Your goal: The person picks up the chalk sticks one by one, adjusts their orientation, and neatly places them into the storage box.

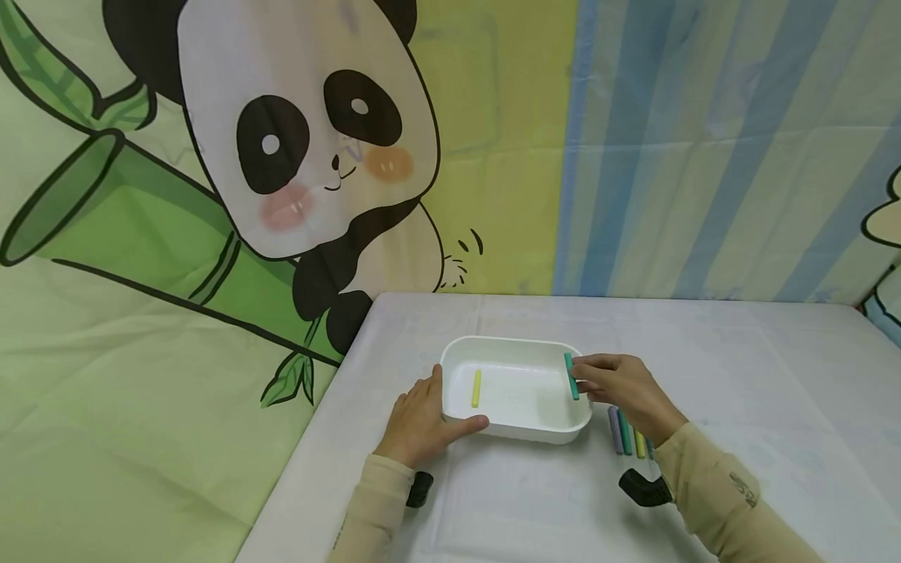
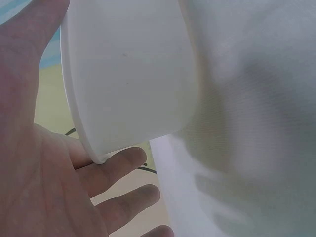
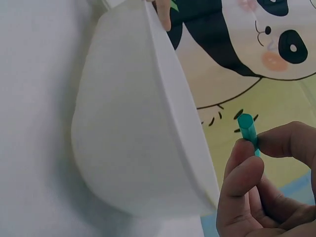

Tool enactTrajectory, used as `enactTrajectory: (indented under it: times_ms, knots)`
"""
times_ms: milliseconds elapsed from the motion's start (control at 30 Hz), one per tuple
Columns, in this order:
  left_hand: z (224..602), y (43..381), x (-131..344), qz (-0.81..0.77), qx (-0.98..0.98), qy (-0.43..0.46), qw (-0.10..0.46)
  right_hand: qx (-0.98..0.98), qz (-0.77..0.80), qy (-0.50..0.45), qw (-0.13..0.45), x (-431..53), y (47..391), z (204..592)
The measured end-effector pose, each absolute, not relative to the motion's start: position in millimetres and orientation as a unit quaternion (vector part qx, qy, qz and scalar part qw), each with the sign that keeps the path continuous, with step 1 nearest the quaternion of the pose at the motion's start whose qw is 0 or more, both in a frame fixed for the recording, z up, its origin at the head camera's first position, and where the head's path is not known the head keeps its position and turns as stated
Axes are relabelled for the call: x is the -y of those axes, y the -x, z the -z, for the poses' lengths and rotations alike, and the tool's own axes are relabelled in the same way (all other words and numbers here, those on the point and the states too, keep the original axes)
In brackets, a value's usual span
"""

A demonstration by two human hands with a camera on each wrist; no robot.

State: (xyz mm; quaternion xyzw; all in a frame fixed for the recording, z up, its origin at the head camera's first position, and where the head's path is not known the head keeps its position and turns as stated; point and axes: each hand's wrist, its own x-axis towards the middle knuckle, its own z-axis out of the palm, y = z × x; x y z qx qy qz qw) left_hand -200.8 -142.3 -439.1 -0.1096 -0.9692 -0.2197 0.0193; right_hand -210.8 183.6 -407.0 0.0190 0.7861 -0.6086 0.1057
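A white tray [image 1: 517,426] with rounded corners stands on the table, a short yellow stick [image 1: 476,389] lying inside near its left end. My left hand [image 1: 421,418] rests against the tray's near left corner, thumb along the front rim. In the left wrist view its fingers [image 2: 121,168] extend fairly straight beside the white wall [image 2: 128,74]. Between thumb and fingertips, my right hand [image 1: 626,389] pinches a short teal stick [image 1: 572,377] over the tray's right end. The right wrist view shows this teal stick [image 3: 247,128] tilted, its flat end up.
Several more sticks, including a purple one [image 1: 615,430] and a yellow one [image 1: 640,444], lie side by side right of the tray, partly hidden by the right forearm. A white cloth covers the table [image 1: 507,500]. A panda-printed curtain [image 1: 493,156] hangs behind.
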Motion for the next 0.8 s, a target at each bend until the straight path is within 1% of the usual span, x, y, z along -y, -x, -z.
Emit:
enactTrajectory:
  times_ms: [400,600,800]
  knots:
    - [439.8,201.2,142.8,0.219,0.970,0.109,0.021,-0.752,0.650,-0.015,0.109,-145.8,222.5,401.3]
    - [441.1,202.3,142.5,0.220,0.970,0.105,0.020,-0.747,0.656,-0.036,0.104,-127.0,230.0,407.9]
    - [442.1,202.9,142.9,0.218,0.970,0.104,0.019,-0.741,0.660,-0.049,0.111,-111.9,234.6,418.1]
